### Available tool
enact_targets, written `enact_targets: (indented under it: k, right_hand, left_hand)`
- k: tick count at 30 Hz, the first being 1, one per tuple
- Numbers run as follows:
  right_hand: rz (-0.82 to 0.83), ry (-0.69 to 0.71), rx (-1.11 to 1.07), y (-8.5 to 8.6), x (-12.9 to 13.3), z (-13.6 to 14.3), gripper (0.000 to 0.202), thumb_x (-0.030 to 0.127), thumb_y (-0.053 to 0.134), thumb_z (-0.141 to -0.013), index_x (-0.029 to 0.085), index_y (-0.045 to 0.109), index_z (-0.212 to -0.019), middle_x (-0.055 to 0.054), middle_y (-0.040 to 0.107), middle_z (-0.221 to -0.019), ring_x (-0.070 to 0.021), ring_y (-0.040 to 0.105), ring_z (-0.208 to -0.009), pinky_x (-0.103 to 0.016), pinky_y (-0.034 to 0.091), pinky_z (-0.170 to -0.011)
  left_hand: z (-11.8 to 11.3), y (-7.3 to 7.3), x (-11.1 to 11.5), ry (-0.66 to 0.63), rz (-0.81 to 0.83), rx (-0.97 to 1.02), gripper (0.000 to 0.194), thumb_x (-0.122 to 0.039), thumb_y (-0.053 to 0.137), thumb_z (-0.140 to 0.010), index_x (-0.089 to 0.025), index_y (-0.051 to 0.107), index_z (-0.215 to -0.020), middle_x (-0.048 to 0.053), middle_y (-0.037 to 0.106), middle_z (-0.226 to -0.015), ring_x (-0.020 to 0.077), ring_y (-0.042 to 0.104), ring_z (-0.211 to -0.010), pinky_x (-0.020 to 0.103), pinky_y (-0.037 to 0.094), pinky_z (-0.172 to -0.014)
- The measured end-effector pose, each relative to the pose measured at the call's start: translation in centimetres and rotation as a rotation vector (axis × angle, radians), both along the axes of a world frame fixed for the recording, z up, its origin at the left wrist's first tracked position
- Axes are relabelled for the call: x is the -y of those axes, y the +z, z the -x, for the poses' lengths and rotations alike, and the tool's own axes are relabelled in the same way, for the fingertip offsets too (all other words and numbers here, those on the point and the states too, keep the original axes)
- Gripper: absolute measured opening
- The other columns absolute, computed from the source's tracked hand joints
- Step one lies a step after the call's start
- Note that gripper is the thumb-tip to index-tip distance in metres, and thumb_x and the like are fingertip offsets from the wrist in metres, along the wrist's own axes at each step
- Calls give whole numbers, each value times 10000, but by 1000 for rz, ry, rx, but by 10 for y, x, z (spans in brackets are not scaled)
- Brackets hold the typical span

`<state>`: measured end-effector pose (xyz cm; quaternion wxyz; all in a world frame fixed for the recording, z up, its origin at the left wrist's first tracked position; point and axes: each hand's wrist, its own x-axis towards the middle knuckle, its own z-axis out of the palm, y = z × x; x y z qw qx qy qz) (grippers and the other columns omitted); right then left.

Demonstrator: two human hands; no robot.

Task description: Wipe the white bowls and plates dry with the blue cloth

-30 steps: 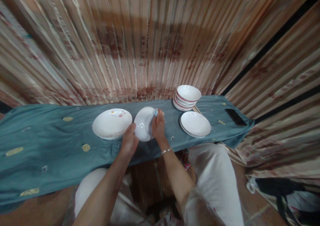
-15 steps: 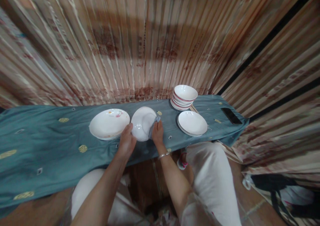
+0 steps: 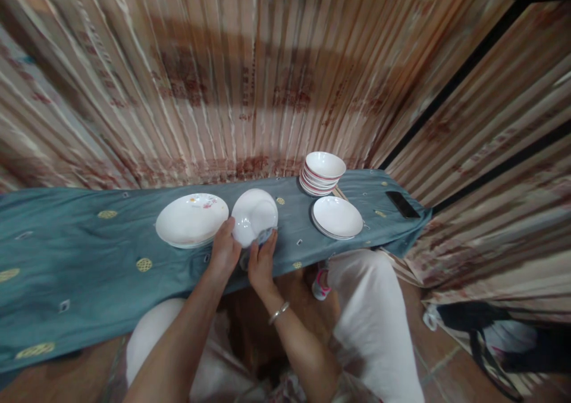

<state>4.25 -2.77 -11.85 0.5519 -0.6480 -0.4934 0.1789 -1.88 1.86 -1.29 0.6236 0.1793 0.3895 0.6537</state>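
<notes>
A white bowl [image 3: 252, 212] is held over the table's front part, tilted so that its glossy inside faces me. My left hand [image 3: 225, 249] grips its lower left rim, fingers closed, with the fingers behind the bowl partly hidden. At the lower right rim, my right hand [image 3: 262, 263] is closed on a grey-blue cloth [image 3: 264, 235] pressed to the bowl. A bracelet circles my right wrist. Just left of the bowl rest stacked large white plates [image 3: 187, 221], the top one with a floral print near its rim.
To the right stand a stack of red-rimmed bowls [image 3: 323, 174] and a small stack of white plates [image 3: 338, 217]. A black phone [image 3: 402, 205] lies near the right end of the green tablecloth [image 3: 102, 272]. A pleated curtain [image 3: 214, 81] hangs behind the table.
My right hand has moved with the cloth from the bowl's right side down to its lower rim, closer to my left hand. The left hand keeps its grip.
</notes>
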Motion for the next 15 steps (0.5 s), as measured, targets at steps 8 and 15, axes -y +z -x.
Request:
enact_targets:
  k: [8, 15]
  right_hand:
    - [-59, 131, 266, 12, 25, 2, 722, 86, 304, -991, 126, -9, -1640, -205, 79, -1711, -281, 87, -1592, -556, 298, -1239]
    - [-162, 204, 454, 26, 23, 3, 782, 56, 347, -979, 186, -51, -1639, -187, 193, -1696, -264, 153, -1585, -549, 348, -1225]
  left_hand:
    - [-4, 6, 2, 23, 4, 11, 66, -246, 727, -763, -227, 666, -749, 27, 732, -815, 223, 694, -923, 313, 551, -860]
    - [0, 0, 2, -1, 5, 10, 184, -286, 801, -683, -189, 652, -731, -12, 686, -708, 167, 651, -716, 298, 546, -787]
